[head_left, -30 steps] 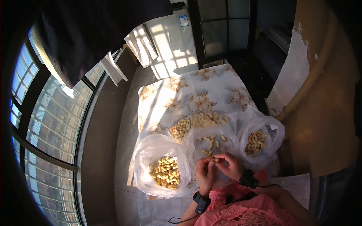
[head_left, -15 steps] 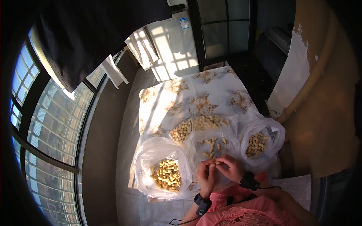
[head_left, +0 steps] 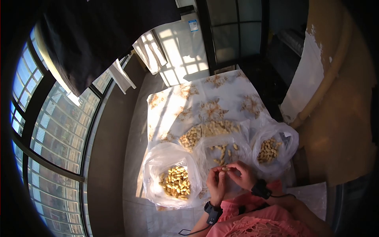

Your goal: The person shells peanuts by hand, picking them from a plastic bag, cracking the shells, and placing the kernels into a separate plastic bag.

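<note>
My left hand [head_left: 216, 185] and my right hand [head_left: 241, 176] meet at the near side of the table, fingertips pinched together on a peanut [head_left: 225, 168]. Just beyond them lies the open middle plastic bag [head_left: 204, 159], with several loose peanuts [head_left: 222, 152] inside. To the left, a white plastic bag [head_left: 152, 166] holds a sunlit heap of peanuts [head_left: 176, 182]. On the right, another plastic bag [head_left: 291, 144] contains peanuts [head_left: 269, 150]. Both palms are mostly turned out of sight.
A flowered tablecloth [head_left: 213, 93] covers the table. More peanuts [head_left: 197, 134] in clear plastic lie behind the middle bag. Dark cloth [head_left: 106, 35] hangs at upper left, near the windows [head_left: 63, 126]. A brown board [head_left: 335, 130] stands on the right.
Both hands stay together on the peanut, with only a slight shift of the fingers. The view has moved very slightly; the bags stay in place.
</note>
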`<act>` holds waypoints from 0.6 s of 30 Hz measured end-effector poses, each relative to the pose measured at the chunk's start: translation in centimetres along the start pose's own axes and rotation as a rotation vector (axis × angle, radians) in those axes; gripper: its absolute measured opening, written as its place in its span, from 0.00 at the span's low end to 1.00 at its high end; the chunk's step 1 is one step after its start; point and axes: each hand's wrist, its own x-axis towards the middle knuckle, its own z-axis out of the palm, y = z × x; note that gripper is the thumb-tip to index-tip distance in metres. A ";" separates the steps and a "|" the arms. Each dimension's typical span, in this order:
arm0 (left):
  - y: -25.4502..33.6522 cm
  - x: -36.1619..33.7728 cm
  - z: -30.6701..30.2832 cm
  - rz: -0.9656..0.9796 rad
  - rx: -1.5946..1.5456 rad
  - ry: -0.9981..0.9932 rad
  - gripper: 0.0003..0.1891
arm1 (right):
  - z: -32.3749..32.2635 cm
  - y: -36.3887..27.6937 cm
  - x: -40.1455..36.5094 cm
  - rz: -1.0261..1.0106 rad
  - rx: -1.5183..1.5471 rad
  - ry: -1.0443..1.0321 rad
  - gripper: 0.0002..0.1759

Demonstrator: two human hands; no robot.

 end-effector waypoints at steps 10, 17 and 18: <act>-0.4 0.2 0.3 0.032 -0.057 0.022 0.08 | -0.4 -0.6 0.3 0.022 0.006 0.005 0.11; -0.4 0.3 0.3 0.025 0.045 0.021 0.06 | 0.2 0.1 0.1 -0.002 -0.003 0.055 0.12; -0.4 0.3 0.2 0.054 0.032 -0.019 0.06 | 0.2 0.1 0.0 -0.010 0.008 0.044 0.12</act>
